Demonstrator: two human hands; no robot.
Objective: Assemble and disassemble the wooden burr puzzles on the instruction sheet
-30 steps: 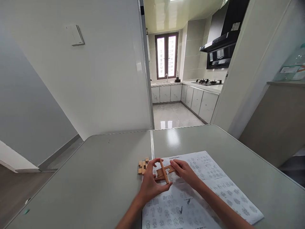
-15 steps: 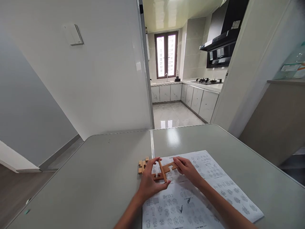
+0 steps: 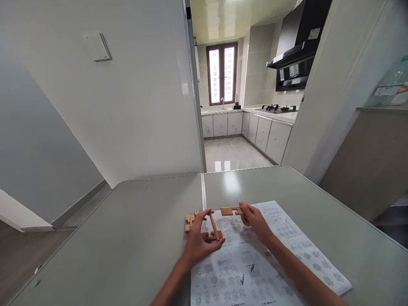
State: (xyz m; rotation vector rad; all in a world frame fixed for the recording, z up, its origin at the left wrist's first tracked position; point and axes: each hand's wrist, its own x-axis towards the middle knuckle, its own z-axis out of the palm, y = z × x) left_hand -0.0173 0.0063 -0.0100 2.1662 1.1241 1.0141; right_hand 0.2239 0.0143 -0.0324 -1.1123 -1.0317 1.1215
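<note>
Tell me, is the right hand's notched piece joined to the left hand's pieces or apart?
Apart: the printed paper shows between the notched piece and the pieces in the left hand.

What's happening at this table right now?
Someone is holding wooden pieces in both hands. The right hand grips a flat notched piece by one end, apart from the others. The left hand spans a thin wooden piece with thumb and finger, and another notched piece crosses it. A printed sheet lies below; wooden blocks sit partly hidden behind the left hand.
</note>
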